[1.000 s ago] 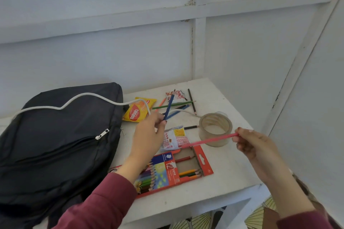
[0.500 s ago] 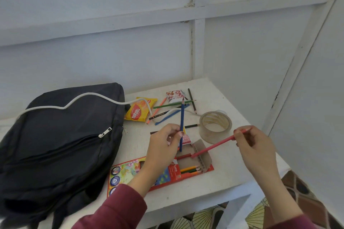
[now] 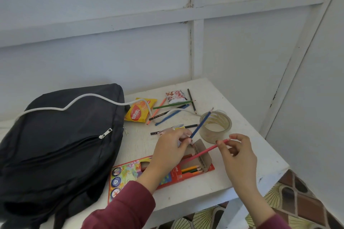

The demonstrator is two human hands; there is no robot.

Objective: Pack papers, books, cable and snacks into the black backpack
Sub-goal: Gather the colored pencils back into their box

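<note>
Backpack, black soft fabric with a silver zip pull, lies slumped on the left of the white painted worktop, with a round white cable draped over it and across a glossy yellow snack packet. The worktop sits in a corner of pale panelled wall, with patterned floor tiles below. Left hand fingers pinch a blue pencil and right hand fingers pinch a red pencil above an open cardboard pencil box, with a clear tape roll, a red-and-white snack packet and loose pencils behind.
</note>
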